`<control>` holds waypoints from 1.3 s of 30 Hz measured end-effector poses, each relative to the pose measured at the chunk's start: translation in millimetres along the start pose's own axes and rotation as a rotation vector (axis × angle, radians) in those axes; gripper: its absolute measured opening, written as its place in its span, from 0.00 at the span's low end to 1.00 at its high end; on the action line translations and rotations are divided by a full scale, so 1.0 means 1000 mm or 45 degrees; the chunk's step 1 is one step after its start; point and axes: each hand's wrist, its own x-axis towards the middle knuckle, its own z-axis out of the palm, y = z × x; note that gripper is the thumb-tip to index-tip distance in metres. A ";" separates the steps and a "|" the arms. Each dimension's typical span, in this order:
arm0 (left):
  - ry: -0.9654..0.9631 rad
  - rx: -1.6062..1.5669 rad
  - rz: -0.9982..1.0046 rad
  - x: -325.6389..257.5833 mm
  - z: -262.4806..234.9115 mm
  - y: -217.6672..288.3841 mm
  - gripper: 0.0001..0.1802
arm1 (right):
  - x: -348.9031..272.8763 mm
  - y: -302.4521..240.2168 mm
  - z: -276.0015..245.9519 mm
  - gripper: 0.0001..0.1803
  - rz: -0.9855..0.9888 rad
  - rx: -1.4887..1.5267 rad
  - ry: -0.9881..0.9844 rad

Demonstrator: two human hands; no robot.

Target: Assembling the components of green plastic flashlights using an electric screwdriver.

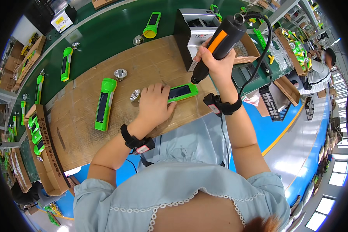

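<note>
Flashlight (184, 92), green, lying toward the near right corner of the cardboard sheet (75, 104). Left hand (153, 102): narrow, clasped over one end. Right hand (219, 63): wrapped around black power screwdriver (227, 38), nose (199, 73) at the flashlight's other end; contact impossible to tell. Risk: skidding nose and scratched dark panel (178, 92), through tilted grip or weak steadying. Loose reflector (135, 95) beside left hand: liable to roll if nudged.

And here I am in a pale blue top (174, 176), short loose sleeves (98, 193), white looped lace trim (170, 203) tracing the neckline! Black strap (128, 136) round my left wrist, another black band (231, 106) round my right, each with a dark box, red-and-white label, thin black cable (225, 139) trailing!
</note>
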 end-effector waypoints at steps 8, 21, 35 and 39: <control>-0.081 -0.003 -0.056 -0.005 -0.001 0.001 0.26 | 0.009 -0.033 -0.022 0.14 -0.555 0.112 0.217; -0.041 -0.005 -0.013 -0.002 0.001 0.002 0.26 | 0.065 -0.022 -0.039 0.16 -0.524 0.041 0.370; -0.034 0.001 -0.003 -0.003 0.000 0.000 0.26 | -0.016 -0.044 -0.032 0.17 -0.284 0.301 0.102; -0.040 -0.006 -0.005 -0.002 0.001 0.000 0.26 | -0.032 -0.040 -0.029 0.20 -0.328 0.293 0.069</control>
